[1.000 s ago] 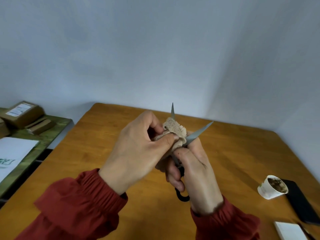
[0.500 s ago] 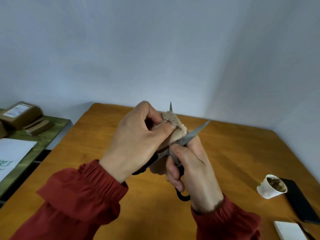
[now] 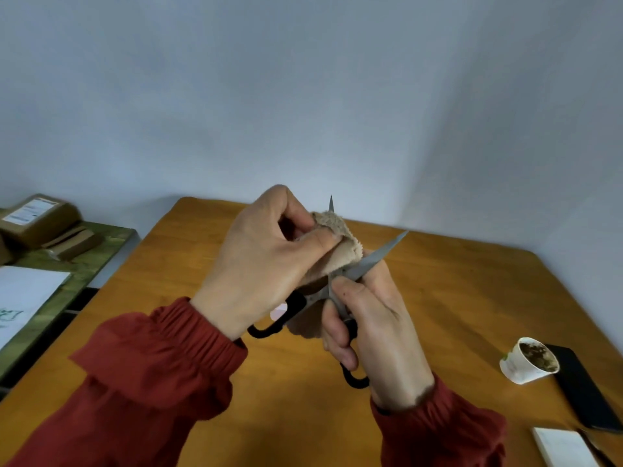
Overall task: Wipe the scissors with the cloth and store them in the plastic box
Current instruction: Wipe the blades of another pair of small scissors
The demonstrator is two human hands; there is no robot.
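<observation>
The scissors (image 3: pixel 377 259) have black handles and grey blades, spread wide apart above the wooden table (image 3: pixel 438 298). My right hand (image 3: pixel 374 328) grips them near the pivot and one handle loop. My left hand (image 3: pixel 263 264) pinches a beige fuzzy cloth (image 3: pixel 340 251) around the upright blade, whose tip pokes out above the cloth. The other blade points up and right, bare. The second handle loop shows below my left wrist. No plastic box is in view.
A white paper cup (image 3: pixel 526 365) with dark contents lies tilted at the right, next to a black flat device (image 3: pixel 586 389). A white notepad (image 3: pixel 559 446) sits at the bottom right. On a green side table (image 3: pixel 84 264) at left are cardboard boxes (image 3: pixel 37 217) and paper.
My left hand has slid the cloth up along the upright blade, leaving less of the tip showing. The scissors have spread wider, with one handle loop now showing under my left wrist.
</observation>
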